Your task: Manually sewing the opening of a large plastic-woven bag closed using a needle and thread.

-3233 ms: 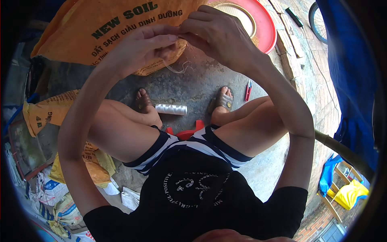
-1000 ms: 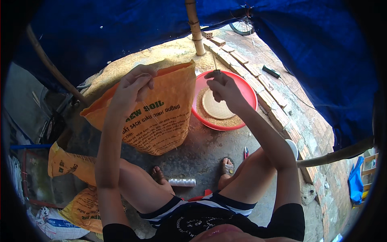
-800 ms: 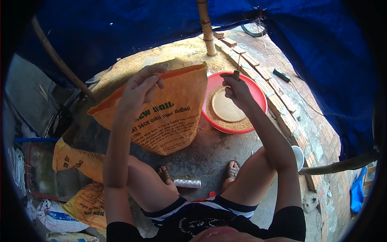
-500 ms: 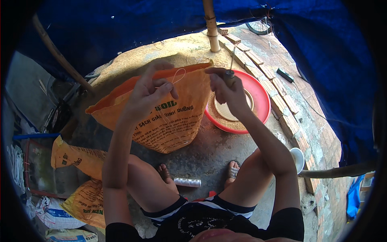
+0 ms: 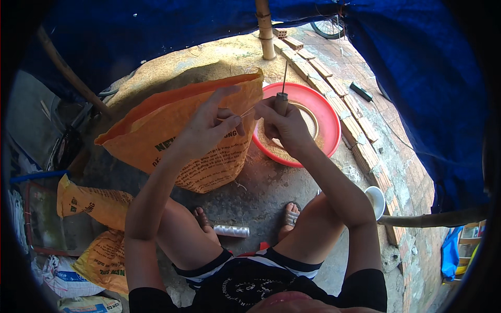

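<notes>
My left hand [image 5: 211, 125] pinches a thin pale thread [image 5: 246, 112] between thumb and fingers, its index finger stretched out. My right hand [image 5: 286, 124] is closed around an awl [image 5: 281, 104] with a wooden handle and a thin metal spike pointing up. The right fingertips are at the other end of the thread; whether they grip it is too small to tell. Behind the left hand stands a large orange printed sack [image 5: 219, 161], upright with its mouth gaping. A white spool of thread [image 5: 231, 231] lies on the floor between my feet.
A red round tray [image 5: 330, 122] with grain and a smaller round sieve stands beyond my right hand. Bricks [image 5: 360, 130] line the right side. More orange sacks [image 5: 104, 258] lie at left. A white bowl [image 5: 377, 201] is by my right knee; a bamboo post [image 5: 265, 31] rises ahead.
My right hand has come closer to my left, still holding the awl. The thread loop that stood up from the left hand is now stretched between the hands. The whole view has shifted slightly.
</notes>
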### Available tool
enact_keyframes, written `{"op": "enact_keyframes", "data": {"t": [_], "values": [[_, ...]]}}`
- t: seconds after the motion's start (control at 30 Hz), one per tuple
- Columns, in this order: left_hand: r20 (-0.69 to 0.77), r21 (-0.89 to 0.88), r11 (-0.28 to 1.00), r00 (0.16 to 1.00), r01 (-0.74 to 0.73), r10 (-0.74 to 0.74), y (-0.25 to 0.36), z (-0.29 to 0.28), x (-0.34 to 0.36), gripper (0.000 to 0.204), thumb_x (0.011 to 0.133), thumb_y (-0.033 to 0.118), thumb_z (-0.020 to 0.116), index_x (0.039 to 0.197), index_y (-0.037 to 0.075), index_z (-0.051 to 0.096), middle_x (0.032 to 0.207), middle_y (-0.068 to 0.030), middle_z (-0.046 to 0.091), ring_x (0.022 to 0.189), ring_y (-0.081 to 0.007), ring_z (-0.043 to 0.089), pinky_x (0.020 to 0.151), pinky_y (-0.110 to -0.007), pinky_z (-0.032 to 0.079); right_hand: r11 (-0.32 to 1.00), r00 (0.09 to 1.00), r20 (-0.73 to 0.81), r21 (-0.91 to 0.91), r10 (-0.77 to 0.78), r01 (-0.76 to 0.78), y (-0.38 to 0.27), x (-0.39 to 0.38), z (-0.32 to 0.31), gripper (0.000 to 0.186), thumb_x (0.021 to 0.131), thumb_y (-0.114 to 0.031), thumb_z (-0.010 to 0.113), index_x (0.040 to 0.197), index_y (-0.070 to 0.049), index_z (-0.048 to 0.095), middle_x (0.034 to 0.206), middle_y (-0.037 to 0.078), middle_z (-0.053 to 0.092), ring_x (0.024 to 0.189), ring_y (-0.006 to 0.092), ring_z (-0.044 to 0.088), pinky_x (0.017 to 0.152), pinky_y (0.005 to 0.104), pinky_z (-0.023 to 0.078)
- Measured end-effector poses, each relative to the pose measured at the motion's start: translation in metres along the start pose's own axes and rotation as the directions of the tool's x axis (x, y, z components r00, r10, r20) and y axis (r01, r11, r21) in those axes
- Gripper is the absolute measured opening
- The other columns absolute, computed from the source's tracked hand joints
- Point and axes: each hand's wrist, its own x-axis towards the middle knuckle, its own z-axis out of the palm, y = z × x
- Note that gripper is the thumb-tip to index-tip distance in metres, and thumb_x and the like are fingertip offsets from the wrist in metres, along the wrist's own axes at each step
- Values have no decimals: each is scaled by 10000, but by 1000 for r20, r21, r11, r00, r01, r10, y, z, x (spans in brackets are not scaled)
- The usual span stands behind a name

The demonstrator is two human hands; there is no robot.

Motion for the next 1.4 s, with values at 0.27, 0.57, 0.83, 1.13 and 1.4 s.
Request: {"op": "enact_keyframes", "data": {"t": [0.27, 0.57, 0.83, 1.13, 1.4], "values": [[-167, 46, 999, 986, -16, 24, -8, 9, 8, 182, 865, 73, 512, 1027, 18, 575, 737, -31, 596, 706, -82, 568, 635, -228, 451, 981, 994, -31, -164, -108, 102, 3, 1, 1, 211, 837, -216, 596, 885, -16, 546, 722, 23, 581, 533, 60, 459, 468, 214, 375], [-209, 586, 748, 834, -311, 510, -13, 18, 6, 152, 814, 16, 569, 955, 0, 624, 725, -101, 607, 556, -127, 565, 487, -238, 429, 709, 839, -65, -573, -540, 412, 12, 8, -1, 169, 851, -152, 566, 800, -8, 495, 564, 44, 475, 506, 77, 372, 473, 268, 343], [-251, 479, 856, 903, -197, 348, 2, 10, 2, 120, 847, 68, 548, 922, -2, 609, 657, -54, 553, 545, -84, 517, 463, -224, 391, 732, 824, -133, -552, -551, 400, 11, 31, -17, 193, 846, -171, 579, 757, -11, 517, 520, 13, 438, 468, 69, 337, 443, 248, 318], [-583, 295, 953, 776, -74, 241, 23, -43, 6, 181, 862, 163, 527, 901, 12, 620, 693, -14, 591, 567, -33, 494, 479, -185, 374, 989, 996, -31, 125, 84, -79, 14, 82, -51, 517, 855, -446, 500, 1167, -35, 463, 949, 86, 540, 451, 66, 284, 421, 191, 274], [-436, 660, 751, 802, -23, 408, -4, -33, 30, 182, 847, 140, 500, 872, -18, 587, 699, -128, 622, 568, -257, 591, 601, -355, 454, 989, 998, 56, 142, 21, -28, 5, 74, -31, 503, 856, -459, 495, 1092, -15, 485, 831, 36, 528, 444, 63, 313, 412, 191, 263]]}}
